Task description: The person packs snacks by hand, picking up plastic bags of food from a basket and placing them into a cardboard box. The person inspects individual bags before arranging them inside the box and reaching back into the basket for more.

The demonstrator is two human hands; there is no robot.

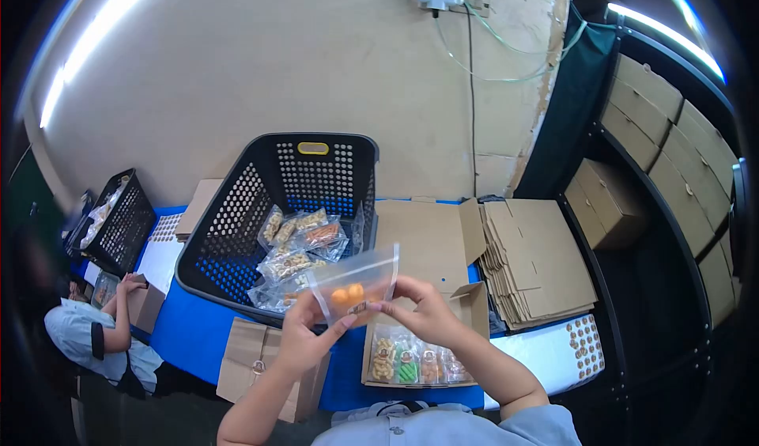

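Note:
A clear pouch with a few round orange snacks in its bottom is held up between my hands. My left hand pinches its lower left side, and my right hand grips the lower right side with the thumb on the front. Just below the pouch lies an open cardboard box, partly hidden by my right hand and forearm. Inside it snack packets stand in a row, some pale, one green, others orange and pinkish. Behind my hands a black perforated basket contains several clear snack packets.
Flattened cardboard boxes are stacked at the right, beside a sheet of round stickers. A closed box stands at my left on the blue tablecloth. Farther left, another person handles a box. Shelves with boxes line the right.

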